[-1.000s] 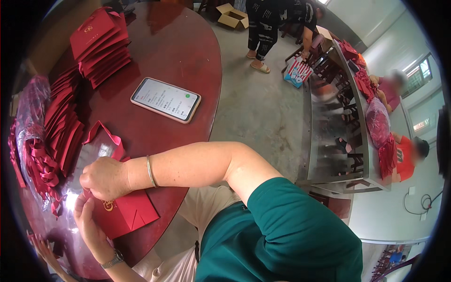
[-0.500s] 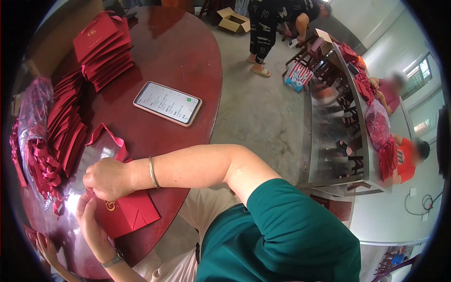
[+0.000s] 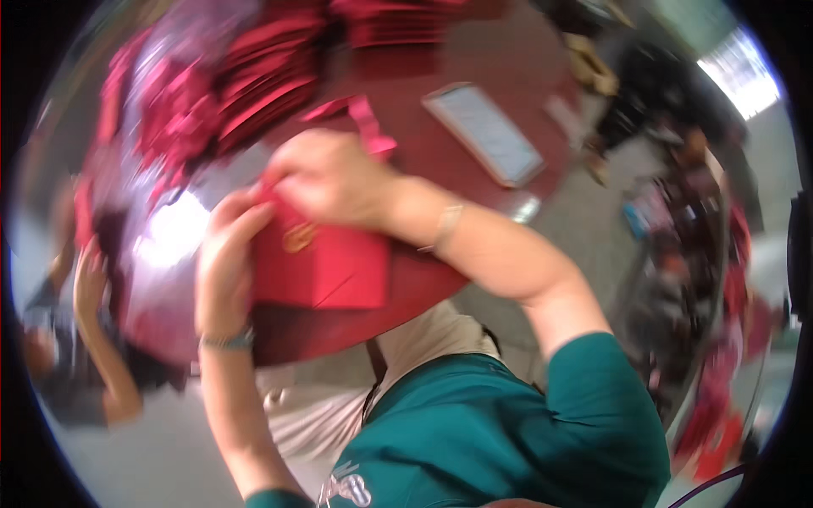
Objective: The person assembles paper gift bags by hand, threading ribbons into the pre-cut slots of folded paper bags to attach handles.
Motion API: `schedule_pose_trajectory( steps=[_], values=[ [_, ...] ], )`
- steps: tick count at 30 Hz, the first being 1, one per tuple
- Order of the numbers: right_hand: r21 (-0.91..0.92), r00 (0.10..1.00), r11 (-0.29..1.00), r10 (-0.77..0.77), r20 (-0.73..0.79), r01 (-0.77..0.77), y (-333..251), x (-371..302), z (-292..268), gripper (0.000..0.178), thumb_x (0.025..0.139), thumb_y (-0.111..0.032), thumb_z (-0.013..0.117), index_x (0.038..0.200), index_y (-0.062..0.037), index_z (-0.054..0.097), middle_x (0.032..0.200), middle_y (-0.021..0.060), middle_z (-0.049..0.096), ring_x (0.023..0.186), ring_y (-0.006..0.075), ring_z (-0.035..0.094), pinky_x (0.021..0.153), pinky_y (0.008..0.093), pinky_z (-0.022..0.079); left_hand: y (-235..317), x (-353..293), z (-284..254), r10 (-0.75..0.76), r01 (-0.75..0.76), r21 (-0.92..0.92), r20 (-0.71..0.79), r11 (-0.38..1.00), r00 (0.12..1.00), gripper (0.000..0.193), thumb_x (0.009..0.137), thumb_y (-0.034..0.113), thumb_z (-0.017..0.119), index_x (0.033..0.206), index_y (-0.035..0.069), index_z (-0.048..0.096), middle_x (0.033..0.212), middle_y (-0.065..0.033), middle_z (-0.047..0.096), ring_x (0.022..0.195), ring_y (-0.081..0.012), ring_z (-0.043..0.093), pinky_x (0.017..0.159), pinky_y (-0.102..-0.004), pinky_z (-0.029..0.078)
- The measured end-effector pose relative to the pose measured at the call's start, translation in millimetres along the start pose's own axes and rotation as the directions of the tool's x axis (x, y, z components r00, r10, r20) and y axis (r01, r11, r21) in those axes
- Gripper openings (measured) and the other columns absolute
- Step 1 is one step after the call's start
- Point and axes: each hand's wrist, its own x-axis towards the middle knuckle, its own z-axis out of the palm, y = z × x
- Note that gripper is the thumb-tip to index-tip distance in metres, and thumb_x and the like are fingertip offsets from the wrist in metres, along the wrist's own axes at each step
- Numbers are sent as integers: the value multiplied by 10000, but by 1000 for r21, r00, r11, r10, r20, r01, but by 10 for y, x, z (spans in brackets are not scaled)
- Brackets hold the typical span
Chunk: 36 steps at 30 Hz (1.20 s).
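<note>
The view has swung round and blurred within the last half second, so the glossy dark red round table sits differently in it, yet the hands' hold looks much the same. The flat red paper bag with a gold emblem lies near the table's edge in front of the person, its upper left corner at the fingertips. The right hand is closed, pinching a bit of red material there; blur hides whether that is bag or ribbon. The left hand meets it from the side, thumb and fingers partly curled at the bag's edge, but I cannot tell whether they grip. The handling seems to remain at that one corner, with no visible advance. A loop of crimson ribbon lies beyond the right hand, near the pale-screened smartphone and a row of folded red bags. At the left, another person's hand, more fully in view now, is raised beside a narrow red object.
</note>
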Motion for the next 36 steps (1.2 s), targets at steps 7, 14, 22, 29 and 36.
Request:
schedule_pose_trajectory(
  steps=[7,14,22,29,36],
  values=[
    [9,977,991,129,169,-132,-267,112,-24,68,792,-1,628,856,-13,611,813,98,615,748,237,599,673,324,480,141,-99,-41,-33,34,-25,17,999,999,172,799,32,641,964,-15,633,866,-35,658,779,-89,599,720,-218,475],
    [-3,977,995,96,189,-97,-243,74,28,71,790,15,624,854,-11,608,804,97,610,750,235,600,675,325,481,97,-105,-42,34,-34,26,-8,999,999,156,794,53,651,936,-12,643,837,-31,654,727,-73,578,675,-212,464],
    [-31,991,999,41,126,-37,-127,58,-31,80,786,-7,636,861,-26,618,826,118,622,767,278,615,685,355,495,84,-72,160,181,-146,257,-120,955,976,187,820,89,652,968,-25,653,872,-30,658,780,-98,585,696,-231,471],
    [-31,999,999,-24,42,25,-4,16,257,109,747,-158,603,797,-75,652,814,110,631,797,309,624,679,422,513,-103,-23,-225,91,-69,143,-153,987,984,133,878,50,613,1011,33,615,935,9,604,870,-76,547,775,-209,429],
    [-40,999,999,-3,51,5,-84,-27,108,82,731,-150,611,737,-79,650,749,85,616,706,306,627,611,437,506,-51,-23,-33,66,-64,74,-29,995,997,62,920,74,574,955,66,626,864,32,607,785,-34,538,698,-178,413]
  ],
)
